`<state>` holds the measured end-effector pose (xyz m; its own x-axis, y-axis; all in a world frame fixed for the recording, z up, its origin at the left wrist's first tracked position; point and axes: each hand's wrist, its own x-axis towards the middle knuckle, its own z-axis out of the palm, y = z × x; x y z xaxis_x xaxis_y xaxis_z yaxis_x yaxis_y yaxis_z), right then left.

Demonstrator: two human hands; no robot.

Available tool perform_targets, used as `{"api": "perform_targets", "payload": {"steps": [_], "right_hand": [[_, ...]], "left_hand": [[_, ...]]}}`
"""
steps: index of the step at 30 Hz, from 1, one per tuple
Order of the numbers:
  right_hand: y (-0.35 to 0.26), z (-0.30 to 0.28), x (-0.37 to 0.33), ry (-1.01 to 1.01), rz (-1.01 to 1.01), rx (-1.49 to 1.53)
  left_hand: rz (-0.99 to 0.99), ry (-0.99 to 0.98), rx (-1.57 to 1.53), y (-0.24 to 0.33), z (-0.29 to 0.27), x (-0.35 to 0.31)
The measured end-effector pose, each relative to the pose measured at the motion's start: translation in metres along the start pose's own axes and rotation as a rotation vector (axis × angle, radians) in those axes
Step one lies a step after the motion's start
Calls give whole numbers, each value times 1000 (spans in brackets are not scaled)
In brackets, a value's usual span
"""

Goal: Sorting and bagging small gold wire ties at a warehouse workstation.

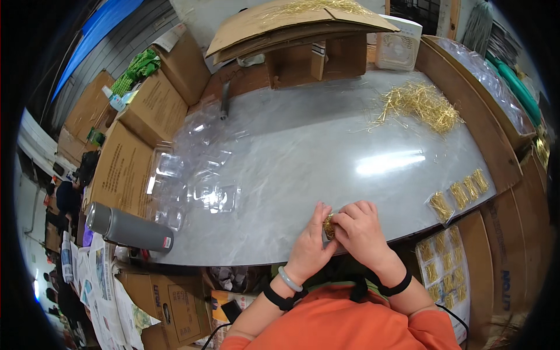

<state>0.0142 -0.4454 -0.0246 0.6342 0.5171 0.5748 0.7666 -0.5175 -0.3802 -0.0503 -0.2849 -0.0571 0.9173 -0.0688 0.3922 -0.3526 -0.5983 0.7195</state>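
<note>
Close to the table's front edge, my left hand (pixel 311 242) and my right hand (pixel 363 228) meet around a small bundle of thin gold wire-like pieces (pixel 329 226). Fingers of both are closed on it and cover most of it. Loose gold pieces of the same look form a tangled pile (pixel 424 108) at the far right of the grey table (pixel 291 157). Several small gold bundles (pixel 460 195) lie in a row by the right front edge, at least one in a clear pack (pixel 441 205). Below the edge, a pale tray (pixel 464 291) holds several more.
Clear plastic packs (pixel 213 195) are heaped on the table's left side, beside a lying grey bottle (pixel 137 229). Cardboard boxes (pixel 125 169) wall the left. Flattened cardboard (pixel 291 29) sits over an open box at the back. A wooden board (pixel 472 111) borders the right.
</note>
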Motion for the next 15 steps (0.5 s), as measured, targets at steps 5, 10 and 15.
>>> {"api": "perform_targets", "payload": {"steps": [5,10,15], "right_hand": [[4,-12,14,-221,-126,-70],[5,-20,26,-302,-182,-55],[8,-28,25,-183,-65,53]], "left_hand": [[9,37,-12,-2,0,-1],[11,54,-25,1,0,-1],[29,116,2,-1,6,-1]]}}
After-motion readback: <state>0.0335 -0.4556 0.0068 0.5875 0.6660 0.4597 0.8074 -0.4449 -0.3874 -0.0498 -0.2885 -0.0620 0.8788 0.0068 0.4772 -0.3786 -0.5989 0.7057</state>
